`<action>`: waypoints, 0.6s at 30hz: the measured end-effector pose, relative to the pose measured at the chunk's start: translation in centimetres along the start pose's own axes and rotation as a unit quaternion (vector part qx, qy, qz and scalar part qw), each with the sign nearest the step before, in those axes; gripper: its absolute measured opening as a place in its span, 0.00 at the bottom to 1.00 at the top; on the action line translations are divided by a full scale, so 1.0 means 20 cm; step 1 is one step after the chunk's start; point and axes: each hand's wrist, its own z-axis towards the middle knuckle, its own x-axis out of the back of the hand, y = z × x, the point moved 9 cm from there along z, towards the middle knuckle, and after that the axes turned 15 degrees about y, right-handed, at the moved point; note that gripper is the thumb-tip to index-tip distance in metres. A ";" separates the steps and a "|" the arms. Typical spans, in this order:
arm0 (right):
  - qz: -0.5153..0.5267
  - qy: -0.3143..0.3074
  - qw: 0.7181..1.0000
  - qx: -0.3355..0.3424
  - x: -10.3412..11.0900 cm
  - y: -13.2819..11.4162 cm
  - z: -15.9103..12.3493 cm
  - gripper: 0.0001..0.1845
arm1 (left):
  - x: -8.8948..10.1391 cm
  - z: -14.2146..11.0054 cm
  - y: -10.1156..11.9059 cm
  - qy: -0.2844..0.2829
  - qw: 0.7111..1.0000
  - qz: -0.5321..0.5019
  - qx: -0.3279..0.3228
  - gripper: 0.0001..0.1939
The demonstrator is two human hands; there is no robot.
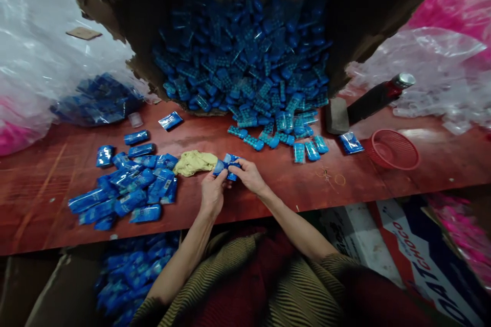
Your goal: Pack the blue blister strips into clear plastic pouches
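Both my hands meet over the front of the red table. My left hand (213,191) has its thumb and fingers closed on a small blue printed packet (231,159). From the other side my right hand (247,174) pinches the same packet; its exact kind is unclear. Just left of my hands lies a crumpled yellow-green cloth (195,162). Further left is a pile of blue wrapped packets (132,184). Ahead, a torn cardboard box (126,15) lies open toward me, with many small blue pieces in clear wrap (245,71) spilling onto the table.
On the right stand a red plastic basket (395,149), a dark bottle with a silver cap (379,94) and a grey block (337,116). Clear plastic bags (429,71) flank the box. Below the table edge, left, are more blue packets (130,271); a printed carton (418,260) sits right.
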 end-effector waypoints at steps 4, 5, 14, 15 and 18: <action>0.034 0.034 0.998 -0.037 0.00 0.05 0.00 0.13 | 0.00 -0.02 0.00 0.039 0.998 -0.051 -0.012 0.16; 0.026 0.048 0.998 -0.035 0.00 0.06 0.00 0.14 | 0.00 -0.01 -0.01 0.054 0.997 -0.054 -0.013 0.16; 0.099 0.086 0.989 -0.063 0.03 0.07 -0.03 0.12 | -0.01 -0.03 -0.02 0.051 0.999 -0.004 0.009 0.18; 0.107 0.088 0.988 -0.071 0.03 0.07 -0.03 0.12 | 0.00 -0.04 -0.01 0.062 0.998 -0.008 -0.002 0.18; 0.058 0.109 0.990 -0.063 0.03 0.06 -0.05 0.14 | 0.00 -0.03 -0.04 0.080 0.996 -0.033 -0.010 0.18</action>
